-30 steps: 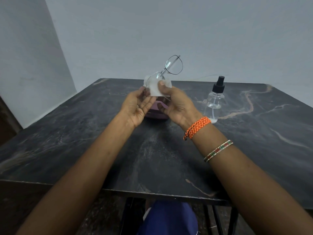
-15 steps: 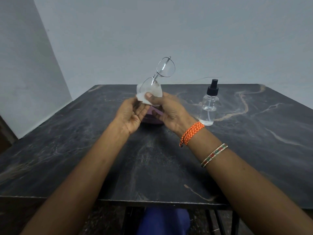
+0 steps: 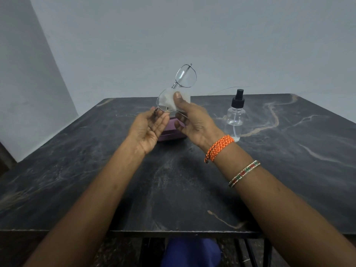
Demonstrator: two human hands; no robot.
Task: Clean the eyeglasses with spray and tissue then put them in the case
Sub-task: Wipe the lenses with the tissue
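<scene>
Now | eyeglasses (image 3: 183,81) held above purple case (image 3: 169,132) | left hand (image 3: 149,128) pinches frame edge | right hand (image 3: 192,120) presses tissue (image 3: 169,101) on near lens | risk: hard rubbing bends thin frame.

Case (image 3: 169,132) on table (image 3: 77,170) (behind hands (image 3: 146,128)); spray bottle (image 3: 236,116) to its right.

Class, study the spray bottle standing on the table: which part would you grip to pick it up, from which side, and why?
Grip the spray bottle around its clear rounded body, below the black pump cap. It stands upright, and the body is its widest part, so a wrap there looks steadiest. Come from its right or from the near side: the right hand, which holds the tissue, fills the space on its left.
</scene>
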